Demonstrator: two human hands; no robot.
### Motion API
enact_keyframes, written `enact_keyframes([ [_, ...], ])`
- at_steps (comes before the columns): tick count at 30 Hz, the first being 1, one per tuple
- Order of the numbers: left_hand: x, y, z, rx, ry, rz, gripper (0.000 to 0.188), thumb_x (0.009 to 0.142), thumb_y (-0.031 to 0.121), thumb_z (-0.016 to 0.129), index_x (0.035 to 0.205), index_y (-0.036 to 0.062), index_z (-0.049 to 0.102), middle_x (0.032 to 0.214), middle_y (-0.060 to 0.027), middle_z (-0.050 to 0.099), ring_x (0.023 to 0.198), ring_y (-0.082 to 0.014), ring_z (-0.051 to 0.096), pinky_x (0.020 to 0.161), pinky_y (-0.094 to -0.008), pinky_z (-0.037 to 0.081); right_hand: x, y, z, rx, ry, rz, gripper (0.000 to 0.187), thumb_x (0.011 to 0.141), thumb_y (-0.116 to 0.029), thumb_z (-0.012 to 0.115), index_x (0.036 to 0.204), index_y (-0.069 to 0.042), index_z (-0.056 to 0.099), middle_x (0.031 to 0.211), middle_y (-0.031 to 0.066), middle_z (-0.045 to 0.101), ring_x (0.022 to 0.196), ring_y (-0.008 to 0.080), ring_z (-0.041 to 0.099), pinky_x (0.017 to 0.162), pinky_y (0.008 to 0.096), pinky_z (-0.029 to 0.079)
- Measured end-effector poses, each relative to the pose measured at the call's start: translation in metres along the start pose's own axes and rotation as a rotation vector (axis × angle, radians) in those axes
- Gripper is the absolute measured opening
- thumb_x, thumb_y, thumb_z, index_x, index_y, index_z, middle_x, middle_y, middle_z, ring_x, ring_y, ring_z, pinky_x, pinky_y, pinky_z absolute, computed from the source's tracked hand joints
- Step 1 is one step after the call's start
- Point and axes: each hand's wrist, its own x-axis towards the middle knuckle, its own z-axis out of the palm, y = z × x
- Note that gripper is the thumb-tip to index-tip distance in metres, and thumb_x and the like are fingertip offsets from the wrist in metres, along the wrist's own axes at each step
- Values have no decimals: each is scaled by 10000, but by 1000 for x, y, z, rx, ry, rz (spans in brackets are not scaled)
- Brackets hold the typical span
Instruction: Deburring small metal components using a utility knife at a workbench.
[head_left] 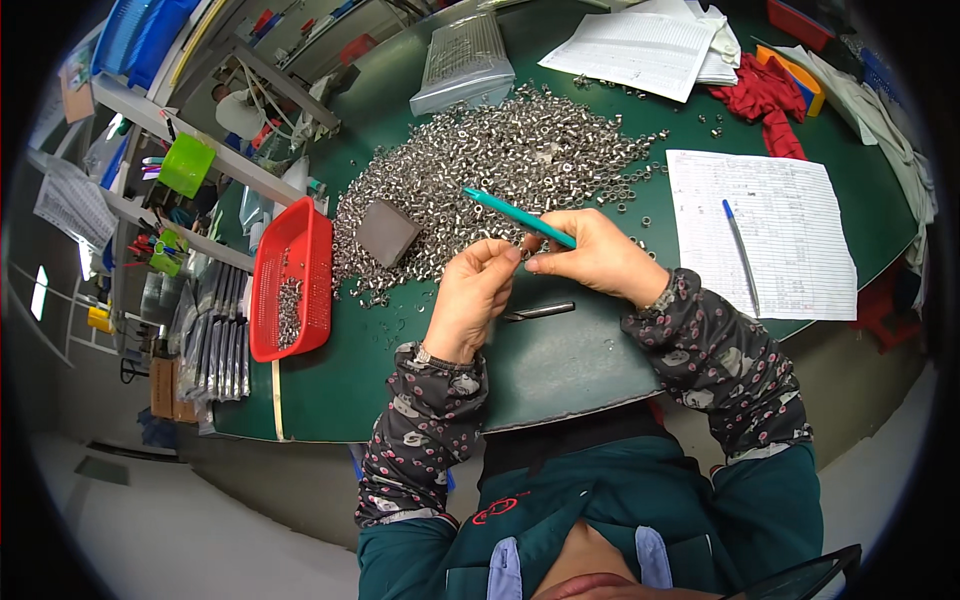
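Observation:
My right hand (605,258) is closed round a slim teal pen-shaped tool (520,217), whose far end points up and left over the pile. Fingertips pinched, my left hand (470,292) meets the right one in front of the pile. What lies between its fingertips is too small and too covered to make out. Beyond both hands spreads a large heap of small shiny metal rings (500,160). On its near left part rests a grey-brown square block (388,233). A short dark metal rod (541,311) lies on the green table (570,365) just below my hands.
A red plastic basket (262,290) with some metal pieces stands left. To the right, a pen (741,258) lies on a printed sheet (800,215). More papers (635,50), a clear bag (462,60), a red cloth (765,95) and an orange bin (800,75) are farther back.

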Motion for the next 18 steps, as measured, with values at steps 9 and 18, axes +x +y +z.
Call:
enact_keyframes([
  [9, -7, -1, -23, 58, 135, 98, 71, 825, 115, 564, 820, 53, 529, 551, 88, 417, 413, 13, 289, 361, -157, 194, 3, 2, 0, -33, 34, -6, 194, 689, -88, 674, 840, 7, 597, 739, 35, 593, 699, 80, 520, 654, 239, 427],
  [18, -11, -4, -6, 306, 107, 204, 99, 781, 60, 598, 861, 8, 574, 644, 62, 504, 561, -5, 404, 494, -157, 306, 0, -1, 10, -225, 6, 0, 187, 703, -64, 665, 864, -1, 594, 703, 45, 585, 672, 70, 517, 624, 241, 429],
])
